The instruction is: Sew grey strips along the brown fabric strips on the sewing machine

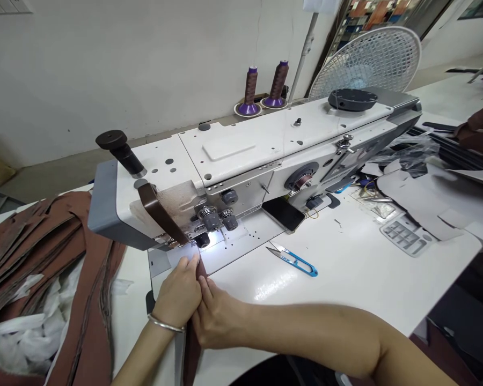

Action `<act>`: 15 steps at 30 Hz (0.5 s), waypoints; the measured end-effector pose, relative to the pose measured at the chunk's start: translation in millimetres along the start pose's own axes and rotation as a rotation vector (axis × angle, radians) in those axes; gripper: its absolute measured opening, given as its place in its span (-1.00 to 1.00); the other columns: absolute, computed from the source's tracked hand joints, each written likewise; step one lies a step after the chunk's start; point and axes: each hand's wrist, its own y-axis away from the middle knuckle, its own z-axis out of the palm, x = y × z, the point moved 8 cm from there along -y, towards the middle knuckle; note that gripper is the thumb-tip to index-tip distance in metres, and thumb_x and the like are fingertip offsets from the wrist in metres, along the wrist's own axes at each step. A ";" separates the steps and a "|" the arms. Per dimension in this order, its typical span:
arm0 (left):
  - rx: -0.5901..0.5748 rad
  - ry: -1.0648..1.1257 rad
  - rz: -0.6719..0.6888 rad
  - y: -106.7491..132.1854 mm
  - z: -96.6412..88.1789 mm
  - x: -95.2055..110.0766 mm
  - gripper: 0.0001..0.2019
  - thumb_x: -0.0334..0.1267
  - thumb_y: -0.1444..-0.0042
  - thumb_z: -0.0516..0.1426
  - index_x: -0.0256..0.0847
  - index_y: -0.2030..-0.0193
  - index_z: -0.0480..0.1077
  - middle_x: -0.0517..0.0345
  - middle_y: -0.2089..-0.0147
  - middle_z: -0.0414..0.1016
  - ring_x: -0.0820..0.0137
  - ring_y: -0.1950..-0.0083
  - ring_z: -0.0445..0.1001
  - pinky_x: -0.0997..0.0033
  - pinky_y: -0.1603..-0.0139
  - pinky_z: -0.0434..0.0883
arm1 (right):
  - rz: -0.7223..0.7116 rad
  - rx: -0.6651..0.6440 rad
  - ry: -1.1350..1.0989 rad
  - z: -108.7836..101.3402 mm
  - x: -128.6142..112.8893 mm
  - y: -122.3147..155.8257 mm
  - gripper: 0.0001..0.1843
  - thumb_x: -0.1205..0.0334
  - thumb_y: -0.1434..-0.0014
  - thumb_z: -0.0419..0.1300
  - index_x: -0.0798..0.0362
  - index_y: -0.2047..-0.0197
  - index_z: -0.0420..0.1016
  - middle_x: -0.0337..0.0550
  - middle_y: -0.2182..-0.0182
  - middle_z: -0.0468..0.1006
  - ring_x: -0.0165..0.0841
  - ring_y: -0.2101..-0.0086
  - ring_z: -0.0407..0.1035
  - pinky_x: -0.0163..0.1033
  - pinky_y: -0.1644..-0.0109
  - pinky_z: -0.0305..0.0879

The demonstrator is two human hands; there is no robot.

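A white sewing machine (241, 155) stands in front of me, its lamp lighting the needle area. A brown leather-like strip (202, 269) with a pale side runs from beneath the machine's head down past my hands toward the table's front edge. My left hand (177, 294), with a metal bangle at the wrist, is closed on the strip, its fingertips close to the needle area. Pressed against it, my right hand (217, 316) pinches the strip's edge between thumb and fingers. The needle tip and presser foot are mostly hidden.
Blue-handled thread snips (295, 261) lie on the table to the right, near a dark phone (284, 213). Brown cut pieces (90, 289) are heaped at the left. Two brown thread cones (250, 91) and a white fan (370, 61) stand behind the machine.
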 end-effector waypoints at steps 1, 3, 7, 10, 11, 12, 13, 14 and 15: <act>0.002 -0.009 -0.009 0.4 0.3 -1.0 -0.44 -0.53 -0.19 -0.13 -0.38 -0.36 0.10 -0.15 -0.13 0.34 0.23 -0.09 0.42 0.28 -0.12 0.34 | -0.005 -0.004 0.006 -0.7 -2.4 0.1 -0.72 0.45 -0.02 0.04 0.41 0.31 0.54 0.34 0.38 0.59 0.08 0.34 0.54 0.11 0.33 0.47; 0.008 -0.032 -0.007 1.1 0.5 -1.3 -0.44 -0.52 -0.20 -0.13 -0.35 -0.36 0.10 -0.15 -0.14 0.33 0.25 -0.08 0.44 0.32 -0.08 0.35 | -0.012 -0.003 0.003 -0.3 -5.0 1.1 -0.70 0.44 -0.02 0.04 0.43 0.29 0.54 0.35 0.38 0.59 0.07 0.34 0.54 0.11 0.33 0.47; 0.011 -0.075 -0.010 2.1 -0.4 -2.0 -0.46 -0.51 -0.23 -0.15 -0.32 -0.36 0.11 -0.14 -0.16 0.32 0.28 -0.07 0.45 0.36 -0.05 0.36 | -0.010 -0.020 0.006 9.4 -2.4 4.8 -0.72 0.40 -0.05 0.05 0.39 0.28 0.54 0.31 0.38 0.60 0.03 0.33 0.53 0.13 0.27 0.50; 0.010 -0.082 -0.009 2.5 -1.6 -2.6 -0.46 -0.50 -0.25 -0.16 -0.31 -0.37 0.09 -0.13 -0.15 0.33 0.28 -0.05 0.46 0.33 -0.03 0.37 | -0.013 -0.056 -0.004 17.3 1.0 6.1 -0.73 0.40 -0.08 0.06 0.39 0.28 0.52 0.35 0.34 0.60 0.03 0.30 0.53 0.14 0.21 0.49; 0.011 -0.081 -0.006 2.7 -2.0 -2.8 -0.46 -0.50 -0.25 -0.17 -0.30 -0.37 0.09 -0.12 -0.16 0.33 0.27 -0.05 0.46 0.32 -0.03 0.37 | -0.010 -0.057 -0.007 17.6 1.8 5.8 -0.74 0.40 -0.07 0.06 0.41 0.27 0.51 0.39 0.32 0.59 0.04 0.29 0.53 0.15 0.19 0.49; 0.013 -0.079 -0.002 3.0 -2.5 -3.0 -0.46 -0.51 -0.25 -0.17 -0.29 -0.37 0.09 -0.12 -0.16 0.33 0.26 -0.05 0.46 0.31 -0.03 0.37 | -0.005 -0.051 -0.007 16.3 2.2 5.1 -0.73 0.41 -0.07 0.06 0.43 0.26 0.51 0.43 0.31 0.58 0.06 0.28 0.54 0.16 0.17 0.48; 0.015 -0.079 0.000 3.4 -3.0 -3.2 -0.46 -0.51 -0.25 -0.17 -0.29 -0.37 0.10 -0.12 -0.16 0.33 0.26 -0.06 0.45 0.30 -0.03 0.37 | 0.001 -0.038 -0.004 13.6 2.0 3.9 -0.72 0.41 -0.07 0.06 0.46 0.26 0.50 0.45 0.31 0.58 0.08 0.28 0.54 0.16 0.18 0.48; 0.013 -0.079 0.003 3.9 -3.4 -3.3 -0.46 -0.52 -0.24 -0.16 -0.29 -0.36 0.11 -0.12 -0.16 0.33 0.25 -0.08 0.45 0.29 -0.04 0.37 | 0.007 -0.022 -0.004 10.0 1.3 2.6 -0.71 0.39 -0.09 0.05 0.47 0.27 0.49 0.46 0.32 0.57 0.10 0.29 0.54 0.17 0.21 0.48; 0.007 -0.078 0.006 4.5 -3.5 -3.2 -0.47 -0.52 -0.23 -0.15 -0.31 -0.35 0.12 -0.12 -0.16 0.34 0.24 -0.09 0.44 0.29 -0.05 0.36 | 0.012 -0.006 -0.004 6.3 0.1 1.3 -0.71 0.38 -0.10 0.05 0.46 0.28 0.49 0.44 0.35 0.58 0.12 0.30 0.54 0.16 0.25 0.48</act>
